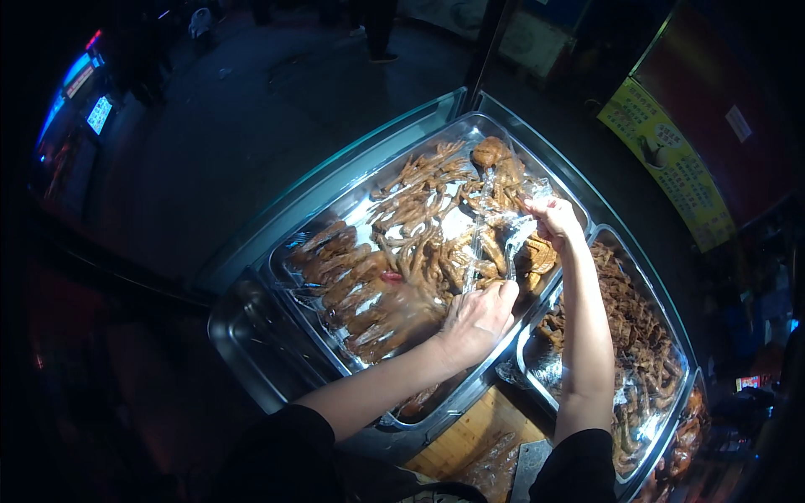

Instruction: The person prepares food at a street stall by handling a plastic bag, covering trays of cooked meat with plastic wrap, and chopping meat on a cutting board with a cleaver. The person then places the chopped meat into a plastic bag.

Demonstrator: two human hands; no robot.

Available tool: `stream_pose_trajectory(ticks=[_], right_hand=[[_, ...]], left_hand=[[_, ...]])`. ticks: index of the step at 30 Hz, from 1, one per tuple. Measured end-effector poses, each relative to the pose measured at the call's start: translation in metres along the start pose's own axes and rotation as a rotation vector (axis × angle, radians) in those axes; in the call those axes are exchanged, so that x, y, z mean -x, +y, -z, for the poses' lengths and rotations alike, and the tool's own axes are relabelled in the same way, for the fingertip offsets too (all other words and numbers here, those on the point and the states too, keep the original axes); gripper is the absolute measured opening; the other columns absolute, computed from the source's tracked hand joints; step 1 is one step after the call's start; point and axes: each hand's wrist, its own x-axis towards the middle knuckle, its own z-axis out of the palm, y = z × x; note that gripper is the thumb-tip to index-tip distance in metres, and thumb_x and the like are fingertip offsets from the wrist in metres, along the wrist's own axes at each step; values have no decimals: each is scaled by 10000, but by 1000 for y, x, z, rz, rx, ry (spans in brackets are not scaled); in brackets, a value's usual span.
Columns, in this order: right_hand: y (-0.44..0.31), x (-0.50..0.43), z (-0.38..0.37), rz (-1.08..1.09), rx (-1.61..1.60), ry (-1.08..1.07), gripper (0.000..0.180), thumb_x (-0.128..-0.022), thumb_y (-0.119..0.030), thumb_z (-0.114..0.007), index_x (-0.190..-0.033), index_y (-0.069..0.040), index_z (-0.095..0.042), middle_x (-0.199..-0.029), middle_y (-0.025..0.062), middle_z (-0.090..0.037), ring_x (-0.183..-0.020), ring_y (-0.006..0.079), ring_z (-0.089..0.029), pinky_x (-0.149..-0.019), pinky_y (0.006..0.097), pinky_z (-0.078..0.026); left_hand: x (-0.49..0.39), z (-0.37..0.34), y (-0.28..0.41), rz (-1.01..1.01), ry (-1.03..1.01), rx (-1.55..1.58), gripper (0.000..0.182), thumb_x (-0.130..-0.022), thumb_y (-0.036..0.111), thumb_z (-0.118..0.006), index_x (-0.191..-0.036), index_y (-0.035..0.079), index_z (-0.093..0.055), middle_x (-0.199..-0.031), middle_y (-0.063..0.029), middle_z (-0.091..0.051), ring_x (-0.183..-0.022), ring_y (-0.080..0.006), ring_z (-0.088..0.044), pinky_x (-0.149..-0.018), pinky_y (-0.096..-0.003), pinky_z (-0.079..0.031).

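A strip of clear plastic film (521, 231) runs bunched between my two hands, above a large steel tray (402, 422) of braised meat. My left hand (479, 320) is curled around the film's lower end, over the tray's near right side. Higher up, my right hand (553, 220) pinches the film near the tray's right rim. Under the film lie glossy brown poultry pieces (494, 248), and a round stamped-looking brown piece (539, 254) sits below my right hand. Chicken feet (418, 188) fill the tray's far part. Longer brown pieces (343, 283) line its left side.
To the right stands another tray (527, 358) heaped with dark shredded-looking meat (629, 314). A steel pan (245, 339) adjoins on the left. Glass panels (352, 157) edge the far side. A wooden board (465, 434) with a cleaver-like metal blade (529, 468) lies near my body. A person's legs (379, 31) show beyond.
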Motion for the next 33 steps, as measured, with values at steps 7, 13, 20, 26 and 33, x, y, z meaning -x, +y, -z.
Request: stream_pose_trajectory(ticks=[7, 13, 20, 26, 33], right_hand=[[7, 5, 8, 22, -27, 5, 156, -786, -141, -734, -703, -64, -627, -523, -32, -490, -415, 48, -358, -385, 218, -266], [5, 9, 9, 62, -20, 30, 180, -774, -150, -753, -698, -78, -607, -517, -36, -463, -410, 58, -351, -385, 224, -267], [2, 8, 18, 41, 63, 119, 146, -815, -133, -713, -741, -79, -599, -557, -39, -488, -428, 46, -349, -389, 215, -266], [2, -6, 27, 251, 645, 132, 285, -821, -374, -668, -854, -96, -717, -845, 56, -696, -776, 183, -639, -734, 330, -512], [18, -37, -5, 272, -87, 276, 354, -835, -181, -650, -542, -47, -503, -502, 30, -501, -441, 106, -450, -439, 289, -371]], left_hand=[[-2, 0, -2, -11, 82, 59, 145, -803, 101, -548, -922, 44, -486, -792, -178, -577, -694, -405, -577, -622, -488, -461], [-3, 3, -2, 11, 74, 28, 155, -804, 100, -517, -949, 44, -507, -825, -194, -606, -715, -413, -591, -639, -491, -473], [-4, 2, 0, 17, 29, 37, 143, -824, 93, -497, -956, 41, -503, -808, -204, -597, -682, -398, -595, -627, -490, -475], [-7, 4, 28, 21, -148, -88, 71, -819, 40, -480, -884, 31, -505, -676, -146, -539, -606, -288, -543, -566, -406, -452], [-2, -11, 35, 0, -47, 100, 99, -812, -9, -452, -910, -7, -465, -779, -192, -515, -714, -350, -522, -657, -433, -409]])
